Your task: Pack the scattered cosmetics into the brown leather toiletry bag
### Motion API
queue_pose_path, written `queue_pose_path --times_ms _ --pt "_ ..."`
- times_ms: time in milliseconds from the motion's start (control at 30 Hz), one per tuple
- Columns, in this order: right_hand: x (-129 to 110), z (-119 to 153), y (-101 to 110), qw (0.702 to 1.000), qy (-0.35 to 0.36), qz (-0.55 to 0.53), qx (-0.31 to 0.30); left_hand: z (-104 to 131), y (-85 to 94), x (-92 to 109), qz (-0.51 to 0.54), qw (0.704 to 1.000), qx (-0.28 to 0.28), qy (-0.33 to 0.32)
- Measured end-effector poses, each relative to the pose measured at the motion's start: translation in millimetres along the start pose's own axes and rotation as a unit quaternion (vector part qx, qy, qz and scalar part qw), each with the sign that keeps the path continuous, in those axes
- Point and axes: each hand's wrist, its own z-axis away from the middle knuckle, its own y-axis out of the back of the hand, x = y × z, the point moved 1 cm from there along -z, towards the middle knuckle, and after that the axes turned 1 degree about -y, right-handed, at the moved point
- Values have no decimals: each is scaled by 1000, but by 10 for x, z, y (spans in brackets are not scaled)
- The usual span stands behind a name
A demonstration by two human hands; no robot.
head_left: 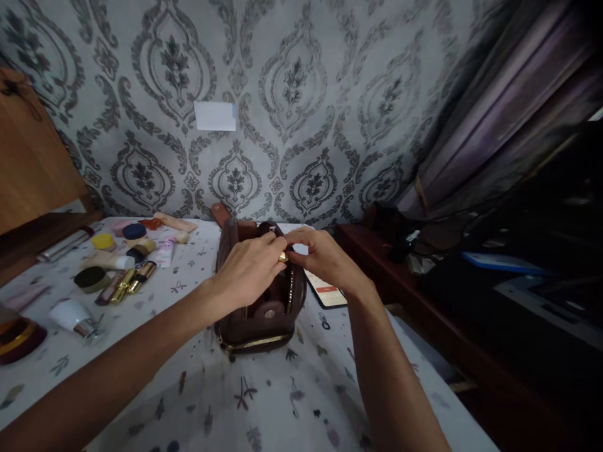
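Note:
A dark brown cosmetic bag [257, 336] stands unzipped on the patterned white cloth, its gold zipper running along the rim. My left hand [249, 267] reaches over the opening from the left with its fingers curled down and together. From the right, my right hand [325, 254] meets it above the bag, thumb and fingers drawn into a pinch. A small gold-coloured piece [282, 257] shows where the fingers come together; I cannot make out what it belongs to. My hands hide much of the bag's inside.
Several cosmetics lie to the left, among them gold lipstick tubes [123, 285], a round dark jar [91, 280] and a white bottle [73, 316]. A phone [328, 294] lies right of the bag. Beyond the cloth's right side runs a dark red wooden edge [377, 257]. Patterned wallpaper stands behind.

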Motion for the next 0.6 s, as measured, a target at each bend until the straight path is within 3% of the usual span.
queue_pose_path --times_ms 333,600 --pt "-35 6 13 1000 10 4 -2 5 -57 -9 36 999 -29 -3" --pt "-29 20 15 1000 25 4 1 38 -45 16 41 999 -17 -3"
